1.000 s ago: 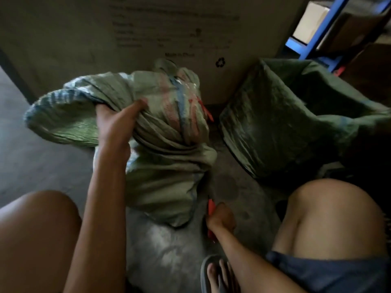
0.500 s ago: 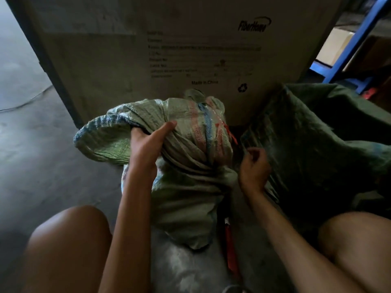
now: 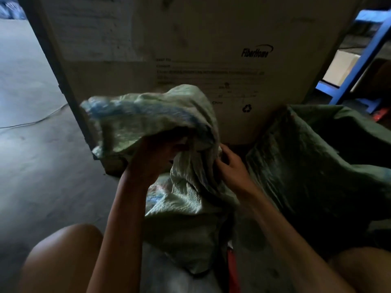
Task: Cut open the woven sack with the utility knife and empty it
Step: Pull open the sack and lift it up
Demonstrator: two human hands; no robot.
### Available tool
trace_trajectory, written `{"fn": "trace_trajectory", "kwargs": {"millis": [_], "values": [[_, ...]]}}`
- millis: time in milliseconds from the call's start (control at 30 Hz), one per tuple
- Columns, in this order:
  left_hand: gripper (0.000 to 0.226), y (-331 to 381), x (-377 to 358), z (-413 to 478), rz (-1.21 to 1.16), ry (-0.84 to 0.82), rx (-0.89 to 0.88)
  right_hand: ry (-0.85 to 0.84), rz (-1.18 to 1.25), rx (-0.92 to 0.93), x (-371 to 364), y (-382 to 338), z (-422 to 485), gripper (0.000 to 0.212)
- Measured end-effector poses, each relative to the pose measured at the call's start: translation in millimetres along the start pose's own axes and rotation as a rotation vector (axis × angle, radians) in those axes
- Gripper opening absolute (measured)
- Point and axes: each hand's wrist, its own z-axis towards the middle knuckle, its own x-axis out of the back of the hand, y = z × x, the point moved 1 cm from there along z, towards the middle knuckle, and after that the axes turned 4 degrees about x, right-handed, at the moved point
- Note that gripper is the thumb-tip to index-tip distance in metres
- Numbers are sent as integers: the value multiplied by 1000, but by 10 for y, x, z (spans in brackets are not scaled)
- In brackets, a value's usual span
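The woven sack point(image 3: 179, 197) stands in the middle of the frame on the floor point(image 3: 31, 155), its pale green top flopped over toward the upper left. It looks soft and crinkly, light in the loose upper part and likely heavier lower down where the contents sit. The slick weave would slip through a loose grip, so a bunched fold near the top is probably the best place to hold. The left hand point(image 3: 156, 153) is up under the folded-over top, fingers curled into the cloth. The right hand point(image 3: 230, 166) is just to the right, touching the sack's side with fingers curled on a fold; blur hides how firm that grip is. A red strip, probably the utility knife point(image 3: 232, 261), lies on the floor below the sack, well apart from both hands. A dark green bag point(image 3: 317, 166) slumps at right, a big cardboard box point(image 3: 211, 49) stands behind, and a blue rack point(image 3: 357, 66) shows at upper right.
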Motion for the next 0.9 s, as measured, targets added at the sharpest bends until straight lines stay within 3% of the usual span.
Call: {"fn": "trace_trajectory", "kwargs": {"millis": [100, 133, 200, 267, 333, 433, 467, 533, 600, 633, 733, 800, 900], "values": [[39, 38, -208, 253, 352, -14, -103, -32, 321, -140, 10, -66, -49, 34], [43, 73, -304, 330, 461, -22, -127, -14, 393, -149, 26, -56, -68, 30], [50, 181, -481, 469, 783, -21, -274, -24, 507, -123, 29, -5, -89, 45], [53, 224, -633, 597, 973, -110, -425, -81, 617, -132, -22, -24, -156, 37], [43, 146, -686, 717, 850, -288, -306, -99, 564, -164, -23, 1, -208, 42], [38, -7, -506, 756, 278, -460, 39, -43, 477, -224, 15, 104, -151, 37], [38, -49, -414, 725, 47, -398, 84, 11, 530, -266, 60, 121, -103, 34], [34, -208, -198, 678, -272, -59, -16, 60, 722, -357, 180, 138, 11, 38], [24, -403, -79, 579, -158, 308, -58, 77, 895, -410, 285, 201, 135, 50], [23, -504, -106, 547, 26, 351, 47, 115, 960, -402, 312, 232, 177, 54], [68, -715, -369, 553, 563, -23, 407, 149, 994, -440, 271, 397, 256, 58], [75, -724, -518, 659, 526, -146, 365, 86, 943, -489, 187, 438, 326, 60], [75, -728, -562, 903, 53, -102, 331, 207, 352, -409, 154, 477, 545, 50]]}}
